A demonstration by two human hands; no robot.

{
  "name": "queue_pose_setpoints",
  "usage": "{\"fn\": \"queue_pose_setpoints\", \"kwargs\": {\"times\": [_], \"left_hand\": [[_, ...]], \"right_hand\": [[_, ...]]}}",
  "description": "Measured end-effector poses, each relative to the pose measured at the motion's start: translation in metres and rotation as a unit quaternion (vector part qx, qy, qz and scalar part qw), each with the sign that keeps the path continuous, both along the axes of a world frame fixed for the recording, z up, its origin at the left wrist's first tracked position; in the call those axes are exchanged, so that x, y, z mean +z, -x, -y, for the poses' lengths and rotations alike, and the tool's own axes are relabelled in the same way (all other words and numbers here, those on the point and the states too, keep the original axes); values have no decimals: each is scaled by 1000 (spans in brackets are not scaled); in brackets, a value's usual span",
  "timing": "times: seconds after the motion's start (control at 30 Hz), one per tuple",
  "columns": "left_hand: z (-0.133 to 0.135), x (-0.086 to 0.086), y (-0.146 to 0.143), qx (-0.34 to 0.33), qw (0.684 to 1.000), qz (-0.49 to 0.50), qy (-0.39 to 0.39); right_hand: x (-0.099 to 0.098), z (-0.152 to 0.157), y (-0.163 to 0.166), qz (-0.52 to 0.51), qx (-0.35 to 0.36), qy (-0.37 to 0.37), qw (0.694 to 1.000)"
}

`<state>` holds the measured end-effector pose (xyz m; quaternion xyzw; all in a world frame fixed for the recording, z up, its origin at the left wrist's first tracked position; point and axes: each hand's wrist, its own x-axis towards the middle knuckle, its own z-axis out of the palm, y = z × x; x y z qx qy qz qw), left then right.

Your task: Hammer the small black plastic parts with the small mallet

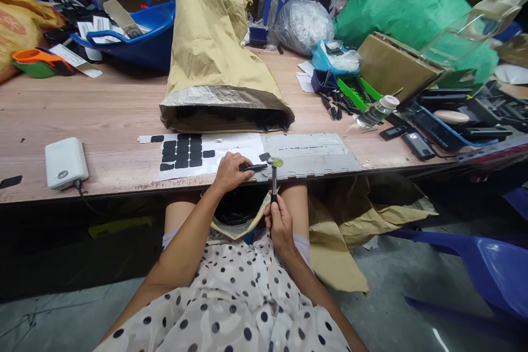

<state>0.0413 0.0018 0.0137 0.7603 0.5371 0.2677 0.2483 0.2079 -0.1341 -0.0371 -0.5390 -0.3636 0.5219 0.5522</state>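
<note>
Near the table's front edge, my left hand (pixel 232 171) grips a slim black stick-like part (pixel 256 167), its free end pointing right. My right hand (pixel 281 224) is closed around the dark handle of a small hammer (pixel 274 181). The hammer's head, with a yellow-green face, is up beside the tip of the black part; whether they touch I cannot tell. Under them lie a white sheet (pixel 218 146) with rows of black rounded-square stickers (pixel 181 151) and a grey board (pixel 309 151). On my lap an open paper sack (pixel 235 231) holds dark pieces.
A large tan sack (pixel 218 49) lies with its mouth facing me. On the left are a white power bank (pixel 66 162) with a cable and a blue basin (pixel 136 38). To the right stand a green tray (pixel 358 93), a clear bottle (pixel 375 113) and a cardboard box (pixel 396 66).
</note>
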Motion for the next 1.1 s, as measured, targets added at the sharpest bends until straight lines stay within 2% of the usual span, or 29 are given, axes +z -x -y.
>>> {"fn": "queue_pose_setpoints", "kwargs": {"times": [0.13,0.27,0.47,0.63,0.83,1.1], "left_hand": [[0,-2,0,4,1000,-8,-7],[1,-3,-1,0,1000,-16,-17],[2,-1,0,-4,999,-27,-18],[5,0,3,-26,999,-28,-26],[33,3,13,-62,997,-24,-42],[77,-6,35,-91,992,-55,-63]], "right_hand": [[9,-12,-7,-82,-35,18,996],[5,-19,-15,-157,-53,26,986],[-4,-23,-19,-210,-8,30,977],[-7,-27,-20,-215,13,30,976],[-6,-26,-20,-208,20,24,978],[-5,-26,-19,-205,23,26,978]]}}
